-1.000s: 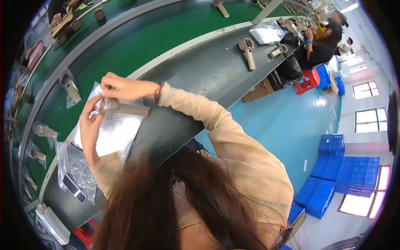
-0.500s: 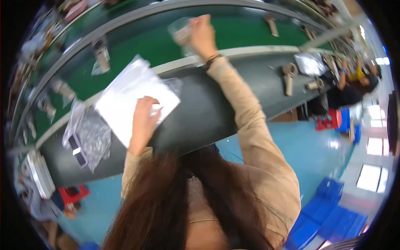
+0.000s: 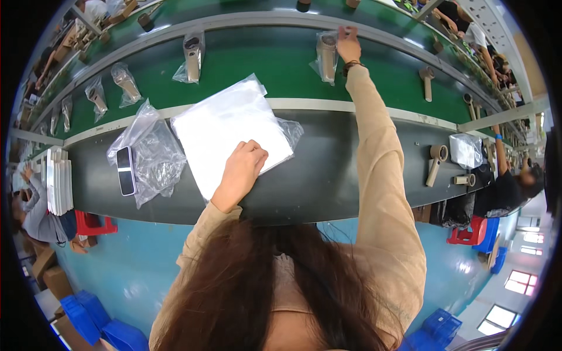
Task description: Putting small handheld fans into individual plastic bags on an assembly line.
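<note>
White narrow pieces [image 3: 60, 181] stand side by side at the far left of the frame. Next, a phone [image 3: 126, 169] lies on crumpled clear plastic [image 3: 159, 161]. Left of centre, the left hand [image 3: 242, 171] rests with curled fingers on a white stack [image 3: 225, 126]; whether it pinches anything, I cannot tell. At upper centre, a beige round-headed device [image 3: 328, 58] lies bagged on the green belt [image 3: 263, 64], the right hand [image 3: 349, 47] just beside it, its grip unclear. At right, an unbagged one [image 3: 433, 172] lies on the dark table [image 3: 328, 161].
</note>
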`<move>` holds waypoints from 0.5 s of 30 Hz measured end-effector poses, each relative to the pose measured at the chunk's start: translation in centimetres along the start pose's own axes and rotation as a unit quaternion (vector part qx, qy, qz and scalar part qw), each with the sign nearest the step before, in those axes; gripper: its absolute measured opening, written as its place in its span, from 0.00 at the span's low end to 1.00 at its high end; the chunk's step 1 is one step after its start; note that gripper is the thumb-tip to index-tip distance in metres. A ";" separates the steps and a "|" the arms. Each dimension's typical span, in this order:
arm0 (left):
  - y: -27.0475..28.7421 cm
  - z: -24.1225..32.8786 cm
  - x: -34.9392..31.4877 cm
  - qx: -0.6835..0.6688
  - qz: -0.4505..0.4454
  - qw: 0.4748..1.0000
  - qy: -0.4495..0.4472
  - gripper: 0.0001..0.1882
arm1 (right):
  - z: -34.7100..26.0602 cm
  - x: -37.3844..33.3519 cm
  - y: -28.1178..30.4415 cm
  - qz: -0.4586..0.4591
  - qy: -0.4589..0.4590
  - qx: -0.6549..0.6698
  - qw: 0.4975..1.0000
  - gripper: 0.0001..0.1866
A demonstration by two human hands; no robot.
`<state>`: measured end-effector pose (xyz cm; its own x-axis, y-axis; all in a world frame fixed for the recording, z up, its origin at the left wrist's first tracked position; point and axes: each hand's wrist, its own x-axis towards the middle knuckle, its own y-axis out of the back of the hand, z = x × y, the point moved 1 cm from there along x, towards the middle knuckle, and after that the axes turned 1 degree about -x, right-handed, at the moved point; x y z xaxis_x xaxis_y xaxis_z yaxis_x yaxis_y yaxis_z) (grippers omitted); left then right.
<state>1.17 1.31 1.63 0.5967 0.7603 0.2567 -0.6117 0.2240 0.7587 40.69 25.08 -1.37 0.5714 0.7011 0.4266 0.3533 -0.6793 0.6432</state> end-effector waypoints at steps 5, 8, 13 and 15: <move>0.4 0.3 0.0 -0.018 0.061 0.994 0.084 0.03 | 2.6 -0.2 6.6 0.012 -0.023 -0.026 0.999 0.22; 0.1 -0.7 -0.1 -0.045 0.085 0.991 0.092 0.04 | 9.1 1.3 10.6 0.043 -0.020 -0.125 0.991 0.21; 0.8 -1.7 0.1 -0.179 0.014 0.962 0.203 0.08 | 23.0 5.1 17.3 0.137 -0.038 -0.326 0.935 0.32; 1.7 -1.5 -0.1 -0.233 -0.029 0.939 0.251 0.08 | 25.0 6.2 17.3 0.081 -0.127 -0.355 0.923 0.41</move>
<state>-0.75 2.53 1.99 0.3876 0.9040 -0.1806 -0.8166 0.4276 0.3878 68.84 12.25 -3.52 0.7617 0.4673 0.4488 -0.2749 -0.3942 0.8769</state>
